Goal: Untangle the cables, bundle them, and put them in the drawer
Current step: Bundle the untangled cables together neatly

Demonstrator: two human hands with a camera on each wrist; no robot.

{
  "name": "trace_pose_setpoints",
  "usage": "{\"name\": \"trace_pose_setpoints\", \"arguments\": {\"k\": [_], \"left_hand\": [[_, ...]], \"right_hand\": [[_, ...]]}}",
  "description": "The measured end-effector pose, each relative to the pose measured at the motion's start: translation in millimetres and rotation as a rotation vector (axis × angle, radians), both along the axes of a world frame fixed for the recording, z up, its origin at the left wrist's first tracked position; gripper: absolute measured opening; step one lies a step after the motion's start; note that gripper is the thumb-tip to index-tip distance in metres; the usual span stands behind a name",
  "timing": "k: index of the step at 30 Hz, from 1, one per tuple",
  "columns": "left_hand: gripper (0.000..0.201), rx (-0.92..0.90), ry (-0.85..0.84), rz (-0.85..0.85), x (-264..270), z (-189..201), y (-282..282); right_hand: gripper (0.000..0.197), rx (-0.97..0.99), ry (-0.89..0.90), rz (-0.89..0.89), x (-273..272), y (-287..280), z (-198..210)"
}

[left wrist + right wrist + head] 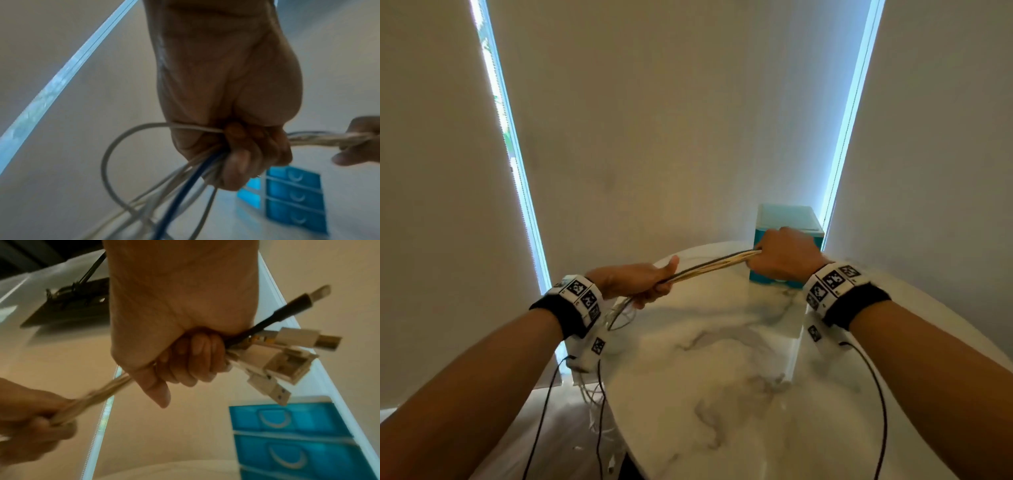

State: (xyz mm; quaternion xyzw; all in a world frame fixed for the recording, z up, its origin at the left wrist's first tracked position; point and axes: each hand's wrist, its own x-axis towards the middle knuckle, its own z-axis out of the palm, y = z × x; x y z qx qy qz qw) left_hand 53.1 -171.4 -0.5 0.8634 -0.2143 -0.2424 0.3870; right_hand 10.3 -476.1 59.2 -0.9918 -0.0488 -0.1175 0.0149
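Note:
A bundle of cables [714,265], several white and one dark, stretches taut between my two hands above the marble table [722,377]. My left hand [640,282] grips the bundle in a fist [242,152]; loose loops [127,170] hang below it and trail off the table's left edge. My right hand [780,260] grips the other end [191,356], where several plugs [287,356], white USB ones and a dark one, stick out past the fingers. The blue drawer unit [787,219] stands just behind my right hand, its drawers [287,439] closed.
White blinds cover the wall behind the round table, with bright window strips [510,150] at left and right. Thin black wires [599,411] hang from my wrist bands. More white cable [592,394] dangles toward the floor at the table's left.

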Motion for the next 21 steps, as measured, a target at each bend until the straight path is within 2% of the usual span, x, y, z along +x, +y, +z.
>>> {"name": "trace_pose_setpoints", "arguments": {"k": [3,5,6,8,10,11,13,15,18,21], "left_hand": [[0.075,0.386,-0.428,0.202,26,31,28],[0.068,0.650,-0.824,0.362,45,77,40],[0.067,0.707,-1.012,0.429,52,106,42],[0.070,0.668,-1.332,0.527,59,159,33],[0.062,0.568,-1.537,0.554,62,185,16],[0.056,0.532,-1.564,0.557,63,183,5],[0.048,0.414,-1.470,0.529,71,148,-15],[0.043,0.333,-1.250,0.439,78,86,-36],[0.046,0.310,-0.961,0.278,73,0,-74],[0.054,0.258,-0.794,0.231,63,-38,-120]], "right_hand": [[0.046,0.062,0.195,0.135,-2,34,-9],[0.067,0.220,0.234,0.218,-1,62,-7],[0.075,0.310,0.205,0.249,-1,75,-1],[0.077,0.492,0.082,0.294,0,94,18],[0.065,0.643,-0.080,0.291,3,95,36],[0.060,0.698,-0.142,0.276,4,89,42],[0.056,0.792,-0.162,0.221,1,67,43],[0.052,0.975,-0.033,0.159,-5,39,30],[0.043,1.450,0.241,0.103,-18,0,-5],[0.044,1.790,0.378,0.115,-21,-34,-40]]}}
